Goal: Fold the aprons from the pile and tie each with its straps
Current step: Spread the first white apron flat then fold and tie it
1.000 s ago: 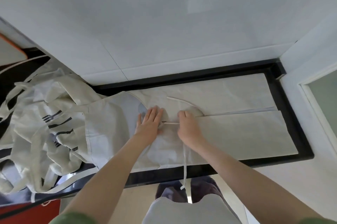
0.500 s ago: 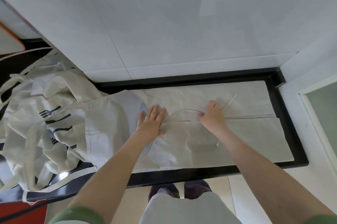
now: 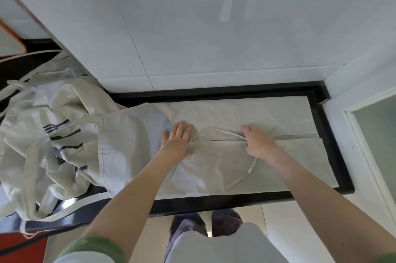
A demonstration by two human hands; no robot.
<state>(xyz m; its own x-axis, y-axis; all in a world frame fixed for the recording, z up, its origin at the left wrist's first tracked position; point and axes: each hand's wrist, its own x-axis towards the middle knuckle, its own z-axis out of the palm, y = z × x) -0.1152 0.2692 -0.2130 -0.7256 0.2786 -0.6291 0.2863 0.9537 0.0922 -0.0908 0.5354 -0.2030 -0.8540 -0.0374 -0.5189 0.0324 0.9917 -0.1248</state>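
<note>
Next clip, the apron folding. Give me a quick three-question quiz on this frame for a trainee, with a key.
1. True or false: the left hand lies flat on the spread apron.
2. What does the right hand grip? A) a strap B) a fork C) a towel
3. On which side of the person does the pile of aprons lie?
Key: 1 true; 2 A; 3 their left.
</note>
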